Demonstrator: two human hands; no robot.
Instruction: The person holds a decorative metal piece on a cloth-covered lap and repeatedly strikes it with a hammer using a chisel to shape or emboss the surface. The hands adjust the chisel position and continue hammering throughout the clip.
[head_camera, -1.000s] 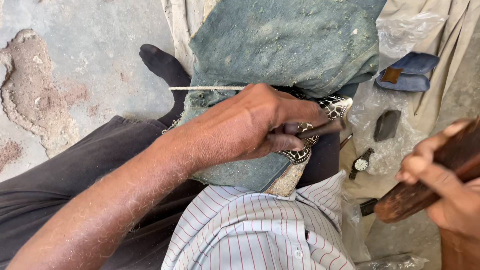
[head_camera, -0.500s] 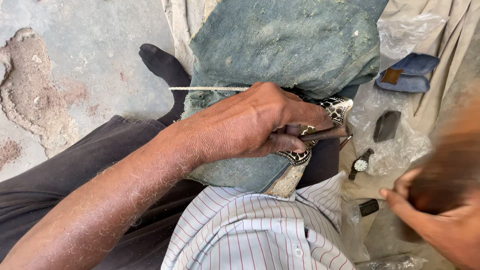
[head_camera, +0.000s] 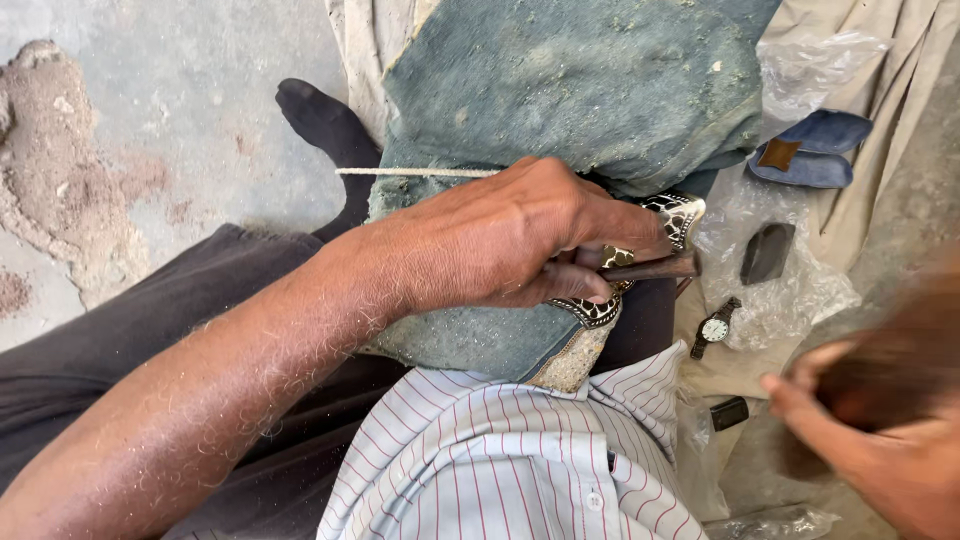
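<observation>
My left hand (head_camera: 520, 240) is closed around a dark metal punch (head_camera: 655, 268), fingers wrapped tight and the tip pressed against a patterned black-and-white strap (head_camera: 680, 215) that lies across my lap on a folded blue-green cloth (head_camera: 580, 90). The strap's other end shows just below my fingers, at the edge of the cloth near my striped shirt (head_camera: 500, 460). A thin pale cord (head_camera: 415, 172) runs off to the left from under my wrist, over the cloth and across my dark sock (head_camera: 320, 125). My right hand (head_camera: 880, 430) is low at the right edge, blurred, gripping something brown that I take to be a wooden handle (head_camera: 890, 370), though the blur makes it hard to be sure; the fingers are curled round it. To the right of the strap, on a sheet of clear plastic (head_camera: 790, 290), lie a small dark block (head_camera: 767, 252) and a wristwatch (head_camera: 716, 327), well apart from the punch. Above them sits a blue pouch (head_camera: 815, 150) with a brown patch.
</observation>
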